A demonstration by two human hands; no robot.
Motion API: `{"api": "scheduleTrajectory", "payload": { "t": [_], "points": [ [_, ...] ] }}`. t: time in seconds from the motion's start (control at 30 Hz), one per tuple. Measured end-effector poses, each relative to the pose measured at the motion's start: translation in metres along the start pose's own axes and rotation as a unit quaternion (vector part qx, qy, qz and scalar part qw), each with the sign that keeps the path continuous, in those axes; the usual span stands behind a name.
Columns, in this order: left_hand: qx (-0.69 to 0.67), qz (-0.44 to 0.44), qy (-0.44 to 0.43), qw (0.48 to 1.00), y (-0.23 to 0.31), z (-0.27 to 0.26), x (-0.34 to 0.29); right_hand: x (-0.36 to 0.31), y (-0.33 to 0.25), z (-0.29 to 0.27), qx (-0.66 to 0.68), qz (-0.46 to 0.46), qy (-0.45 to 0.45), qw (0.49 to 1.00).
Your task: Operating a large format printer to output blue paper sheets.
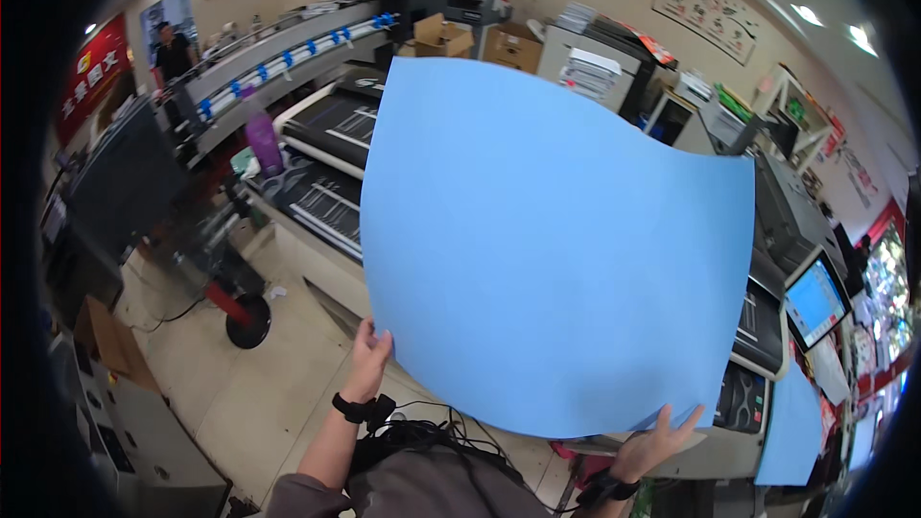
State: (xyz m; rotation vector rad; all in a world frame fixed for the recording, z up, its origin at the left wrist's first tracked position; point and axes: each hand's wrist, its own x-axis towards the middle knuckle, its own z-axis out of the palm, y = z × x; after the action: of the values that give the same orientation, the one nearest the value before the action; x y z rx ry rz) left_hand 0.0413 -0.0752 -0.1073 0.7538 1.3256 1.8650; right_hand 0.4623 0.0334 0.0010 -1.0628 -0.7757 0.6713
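The left grip and right grip grasp the near corners of a broad, flexible light-blue sheet spreading beyond them; lifting looks done, laying flat not yet.

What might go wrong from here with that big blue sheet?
The blue sheet is curved, with the left hand and right hand both near its lower edge, so it might crease. It hides much of the machine beyond, so an edge could catch unseen. Dark cables at the person's waist lie near that lower edge and might snag.
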Motion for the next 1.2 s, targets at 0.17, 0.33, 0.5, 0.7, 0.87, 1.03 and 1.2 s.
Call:
{"api": "scheduleTrajectory", "payload": {
  "t": [0.17, 0.33, 0.5, 0.7, 0.87, 1.03, 1.2],
  "points": [
    [-0.121, -0.047, -0.043, 0.991, 0.001, -0.007, 0.027, -0.032, 0.006, -0.044, 0.013, -0.004, 0.021, 1.0],
    [-0.116, -0.081, -0.033, 0.989, -0.006, -0.035, 0.04, -0.044, 0.011, -0.056, -0.297, -0.038, 0.083, 0.95],
    [-0.112, -0.079, 0.0, 0.991, -0.029, -0.066, 0.035, -0.049, 0.012, -0.006, -0.597, -0.267, 0.079, 0.753],
    [-0.04, -0.105, 0.044, 0.993, -0.06, -0.096, 0.042, -0.041, 0.026, 0.075, -0.588, -0.286, -0.126, 0.746],
    [0.484, 0.057, 0.14, 0.862, -0.021, -0.065, 0.029, -0.04, 0.029, 0.106, -0.623, -0.338, -0.215, 0.672],
    [0.505, 0.236, 0.071, 0.827, 0.052, 0.001, 0.019, -0.061, 0.031, 0.086, -0.6, -0.319, -0.289, 0.674],
    [0.523, 0.293, -0.07, 0.797, 0.072, 0.051, 0.032, -0.094, 0.036, 0.06, -0.606, -0.332, -0.237, 0.683]
  ]
}}
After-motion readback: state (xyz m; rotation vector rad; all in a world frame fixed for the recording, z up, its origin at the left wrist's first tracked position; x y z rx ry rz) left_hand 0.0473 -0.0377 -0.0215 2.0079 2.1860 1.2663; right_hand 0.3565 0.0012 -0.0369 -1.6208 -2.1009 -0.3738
